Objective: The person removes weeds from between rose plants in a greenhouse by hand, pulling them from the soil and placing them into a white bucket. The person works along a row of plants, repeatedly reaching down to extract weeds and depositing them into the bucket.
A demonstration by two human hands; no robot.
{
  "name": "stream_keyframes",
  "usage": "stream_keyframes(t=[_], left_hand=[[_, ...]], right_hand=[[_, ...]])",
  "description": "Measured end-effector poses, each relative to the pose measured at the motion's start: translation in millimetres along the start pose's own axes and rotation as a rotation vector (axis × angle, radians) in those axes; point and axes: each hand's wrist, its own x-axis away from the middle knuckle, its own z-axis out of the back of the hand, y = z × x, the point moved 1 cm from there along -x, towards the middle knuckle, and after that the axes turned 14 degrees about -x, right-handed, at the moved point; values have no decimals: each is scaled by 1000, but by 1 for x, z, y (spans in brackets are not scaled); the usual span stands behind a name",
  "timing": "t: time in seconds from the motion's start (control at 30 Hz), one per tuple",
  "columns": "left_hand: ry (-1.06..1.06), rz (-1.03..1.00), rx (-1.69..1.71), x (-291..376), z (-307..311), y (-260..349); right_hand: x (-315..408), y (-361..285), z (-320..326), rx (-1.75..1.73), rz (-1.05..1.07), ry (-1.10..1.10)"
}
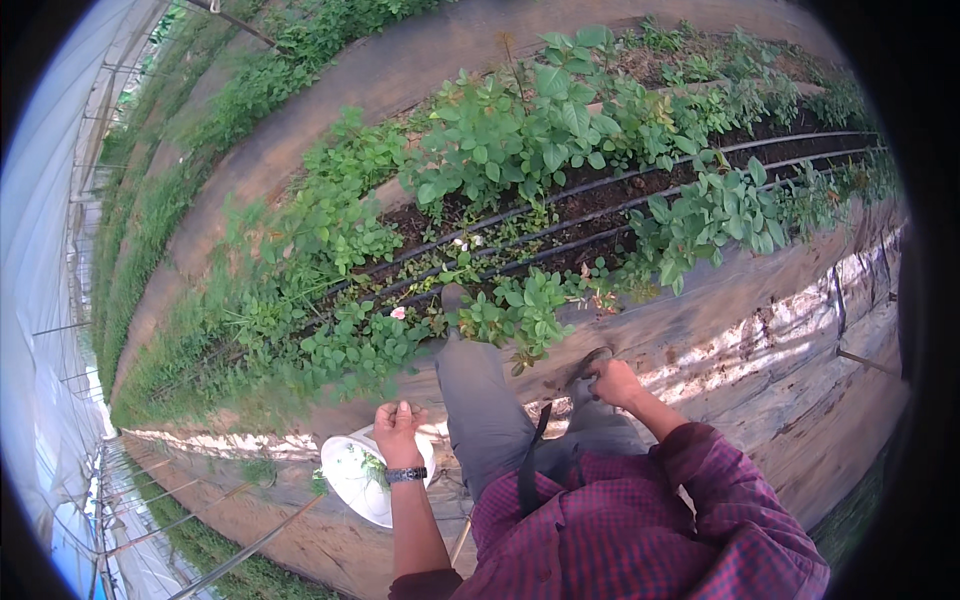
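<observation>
My left hand (397, 433), with a dark watch (406, 474) on its wrist, is above a white bucket (339, 487). Its fingers are curled with the thumb on top, and whether anything is pinched in them is too small to see. Some pulled green plants (367, 466) lie in the bucket, partly hidden by the hand. My right hand (615, 382) is half closed over my right lower leg, close to the shoe (589, 361); its fingertips are hidden. My left shoe (453, 297) is among the leafy plants of the bed, beside a low rose-like bush (536, 304).
Several black drip irrigation pipes (577, 222) run along the planted bed. Taller leafy bushes (517, 139) grow behind them. A pink flower (397, 313) shows at the bed's near side. Dark ground sheeting (810, 397) covers the path; plastic greenhouse film (45, 225) rises at left.
</observation>
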Motion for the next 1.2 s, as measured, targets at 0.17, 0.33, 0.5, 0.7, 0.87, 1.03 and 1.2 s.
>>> stream_keyframes(t=[0.17,0.33,0.5,0.7,0.87,1.03,1.2], left_hand=[[-314,-161,-226,-90,-101,35],[-631,-304,-520,-221,-237,-20],[-725,-616,-1109,-327,-372,-119],[-922,-989,-1299,-359,-440,-208],[-978,-1361,-1310,-366,-457,-231],[-853,-1525,-1313,-375,-458,-235],[-946,-1362,-1144,-379,-466,-239]], right_hand=[[-56,69,-80,44,-104,-173],[-115,137,-172,3,-137,-233],[-167,195,-251,-61,-287,-283],[-183,261,-344,-769,-433,-175],[-167,277,-397,-747,-462,-153],[-169,280,-410,-782,-476,-107],[-182,284,-405,-762,-399,-33]])
